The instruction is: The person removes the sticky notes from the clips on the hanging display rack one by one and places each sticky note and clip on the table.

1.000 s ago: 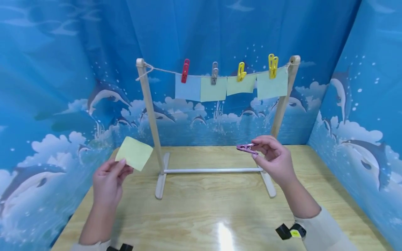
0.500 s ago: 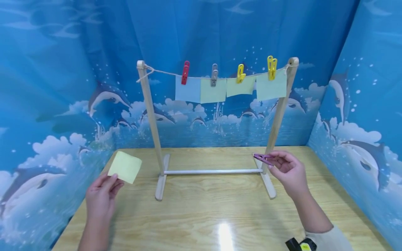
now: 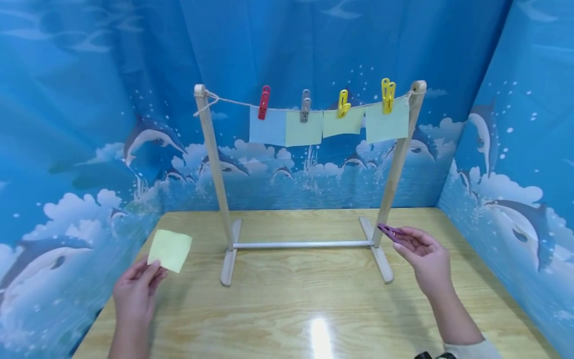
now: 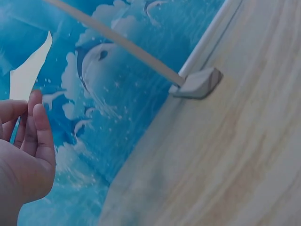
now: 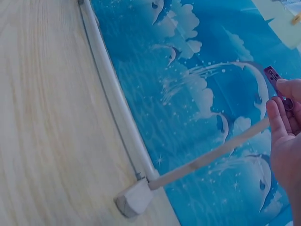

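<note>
A square yellow-green sticky note (image 3: 170,250) is pinched by one edge between thumb and fingers of my left hand (image 3: 136,291), left of the rack. My right hand (image 3: 430,259) pinches a purple clothespin (image 3: 391,232) by its handle end, in front of the rack's right post (image 3: 394,169). In the left wrist view the note (image 4: 29,75) looks bent and is seen nearly edge-on. The right wrist view has the clothespin (image 5: 271,76) pointing up from the fingertips. Both hands are raised, apart from the rack.
A wooden rack carries a string (image 3: 235,102) between its posts. Along it hang a blue note (image 3: 267,128) under a red clothespin (image 3: 264,102) and several greenish notes under a grey clothespin (image 3: 305,105) and yellow ones. A white bar (image 3: 302,245) joins the feet above the wooden table (image 3: 269,309).
My left hand has moved down and left with the sticky note. The right hand has moved down and right with the purple clothespin. The hanging notes stay in place.
</note>
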{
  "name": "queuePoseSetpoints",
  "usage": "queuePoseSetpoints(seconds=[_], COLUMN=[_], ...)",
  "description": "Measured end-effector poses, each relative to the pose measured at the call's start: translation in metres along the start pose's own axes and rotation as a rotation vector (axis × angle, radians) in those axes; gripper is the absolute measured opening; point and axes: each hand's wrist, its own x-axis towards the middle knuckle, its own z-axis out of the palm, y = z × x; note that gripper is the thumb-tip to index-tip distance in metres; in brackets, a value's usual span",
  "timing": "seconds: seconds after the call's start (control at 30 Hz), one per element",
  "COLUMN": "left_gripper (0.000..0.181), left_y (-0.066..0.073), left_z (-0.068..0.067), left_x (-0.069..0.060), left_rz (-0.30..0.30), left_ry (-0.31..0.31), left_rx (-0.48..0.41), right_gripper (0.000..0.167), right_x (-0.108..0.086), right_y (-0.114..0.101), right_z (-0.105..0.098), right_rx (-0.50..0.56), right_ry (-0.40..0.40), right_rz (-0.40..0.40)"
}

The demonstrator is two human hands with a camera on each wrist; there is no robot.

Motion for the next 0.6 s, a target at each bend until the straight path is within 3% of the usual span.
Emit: queuePoseSetpoints(seconds=[0.2,0.4,0.6], left_gripper=[0.018,0.018,0.025], left_y=[-0.003,-0.007,-0.012], left_z=[-0.012,-0.022,-0.033], left_x=[0.007,0.016,0.022], left_rz=[-0.013,-0.04,-0.053], left_ry=[0.064,0.134,0.153], left_rx=[0.018,0.097,0.099], right_gripper=[0.034,0.033,0.032], right_x=[-0.001,-0.003,-0.006], right_y=[0.009,0.013,0.018], right_z=[-0.017,-0.035,-0.052], right_rx=[0.091,0.054,0.118], right_ry=[0.05,0.145,0.251], right_rz=[0.0,0.032,0.09])
